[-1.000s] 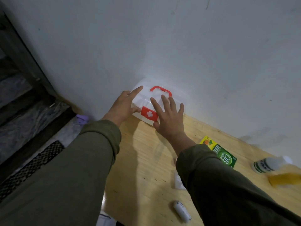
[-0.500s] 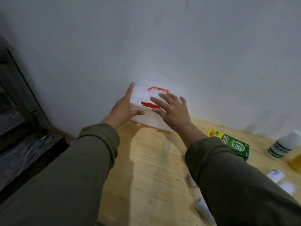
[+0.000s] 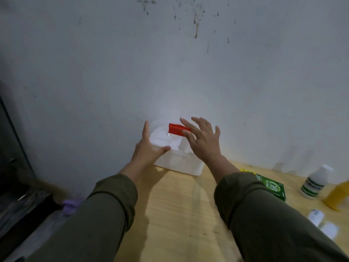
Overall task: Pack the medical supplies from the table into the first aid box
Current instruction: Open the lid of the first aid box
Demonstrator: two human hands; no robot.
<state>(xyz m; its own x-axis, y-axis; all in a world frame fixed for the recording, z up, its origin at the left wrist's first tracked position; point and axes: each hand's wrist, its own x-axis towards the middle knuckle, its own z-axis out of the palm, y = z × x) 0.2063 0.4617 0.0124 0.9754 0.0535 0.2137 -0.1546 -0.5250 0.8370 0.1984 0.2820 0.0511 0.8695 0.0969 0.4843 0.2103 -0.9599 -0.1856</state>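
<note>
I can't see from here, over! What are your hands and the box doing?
Left hand flat against first aid box, steadying. Right hand open, fingers on red latch. Lid lifting. Supplies unpacked on table. Nothing blocking.

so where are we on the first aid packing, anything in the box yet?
Done: nothing visibly packed. In hand: the left hand steadies the first aid box at its left side, and the right hand, fingers spread, is at the raised lid with the red latch. Left: green carton, white bottle, yellow item and small white packets all lie on the table.
</note>
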